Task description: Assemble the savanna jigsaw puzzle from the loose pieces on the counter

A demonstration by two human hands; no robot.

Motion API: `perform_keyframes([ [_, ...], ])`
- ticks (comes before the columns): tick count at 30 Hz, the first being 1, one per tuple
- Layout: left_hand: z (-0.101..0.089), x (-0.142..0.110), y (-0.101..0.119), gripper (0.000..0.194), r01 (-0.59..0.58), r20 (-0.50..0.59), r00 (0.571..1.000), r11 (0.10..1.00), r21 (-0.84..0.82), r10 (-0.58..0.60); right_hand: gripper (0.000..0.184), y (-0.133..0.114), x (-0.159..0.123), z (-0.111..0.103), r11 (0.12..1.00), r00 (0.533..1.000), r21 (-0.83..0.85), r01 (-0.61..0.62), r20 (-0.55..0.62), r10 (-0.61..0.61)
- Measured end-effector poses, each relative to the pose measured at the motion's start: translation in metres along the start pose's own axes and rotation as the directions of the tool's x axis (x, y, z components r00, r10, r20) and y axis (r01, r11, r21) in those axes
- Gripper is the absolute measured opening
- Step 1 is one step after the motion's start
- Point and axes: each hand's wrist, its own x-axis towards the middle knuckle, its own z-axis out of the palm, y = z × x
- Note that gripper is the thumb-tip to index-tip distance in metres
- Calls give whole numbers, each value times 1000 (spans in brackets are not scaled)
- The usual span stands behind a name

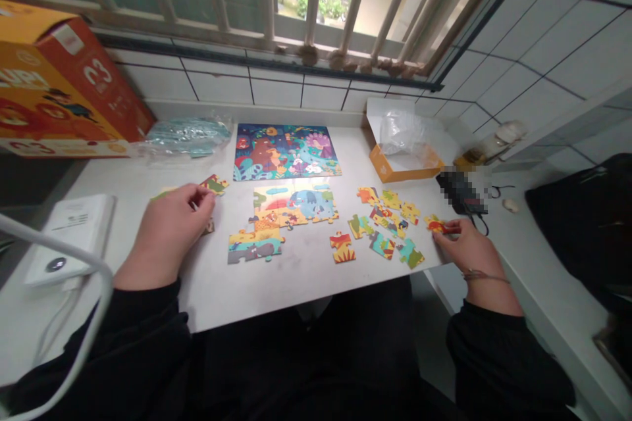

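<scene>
Elephant puzzle partly joined; loose pieces unplaced. Right hand: fingertips pinching 1 red-yellow piece. Left hand: fingers narrowed, grip unclear.

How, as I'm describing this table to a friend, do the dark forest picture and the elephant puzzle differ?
The dark forest picture is a full rectangle; the elephant puzzle has a ragged lower edge. The dark forest picture is mostly deep blue, the elephant puzzle paler and yellower. Both lie flat and show cartoon animals.
</scene>
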Motion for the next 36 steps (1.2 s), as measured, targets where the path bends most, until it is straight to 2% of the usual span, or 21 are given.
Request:
perform_keyframes([
  [2, 2, 4, -11, 45, -18, -127, 992, 999, 35, 22, 43, -2, -2, -1, 1000, 1000, 0, -2, -20, 2],
  [4, 4, 9, -26, 54, -10, -178, 984, 998, 61, 21, 43, -4, -4, -2, 1000, 999, 0, -6, -34, 6],
  [8, 10, 17, -49, 70, -8, -71, 997, 995, 96, 15, 39, -6, -6, -3, 1000, 999, -15, -17, -30, 16],
  [11, 14, 18, -51, 76, -27, 16, 1000, 993, 119, 25, 32, -5, -5, -5, 998, 999, -52, -39, 22, 40],
  [14, 17, 16, -47, 81, -6, 26, 1000, 994, 109, 3, 26, -4, -3, -5, 993, 994, -101, -65, 84, 74],
  [17, 15, 18, -47, 80, 20, 10, 1000, 996, 85, -21, 22, -2, 1, -5, 990, 990, -123, -62, 115, 76],
  [20, 4, 23, -56, 67, 41, 15, 999, 997, 64, -42, 21, -1, 4, -6, 990, 990, -134, -42, 126, 59],
  [22, -5, 26, -64, 56, 105, -11, 995, 992, 66, -104, 22, -1, 6, -6, 987, 989, -155, -39, 134, 60],
  [25, -13, 29, -71, 50, 193, -72, 980, 978, 73, -188, 24, -2, 7, -6, 981, 988, -192, -35, 141, 63],
  [28, -6, 30, -61, 49, 138, -93, 987, 988, 76, -130, 27, -3, 8, -6, 976, 985, -216, -21, 160, 56],
  [31, 9, 32, -37, 61, 22, -38, 999, 992, 125, -18, 30, -4, 9, -5, 975, 985, -220, -3, 165, 41],
  [34, 20, 34, -20, 63, 5, 24, 1000, 985, 172, -9, 32, -4, 10, -5, 972, 984, -235, -4, 173, 46],
  [36, 22, 36, -20, 59, 2, 47, 999, 988, 154, -9, 33, -4, 11, -5, 969, 983, -246, -5, 175, 50],
])
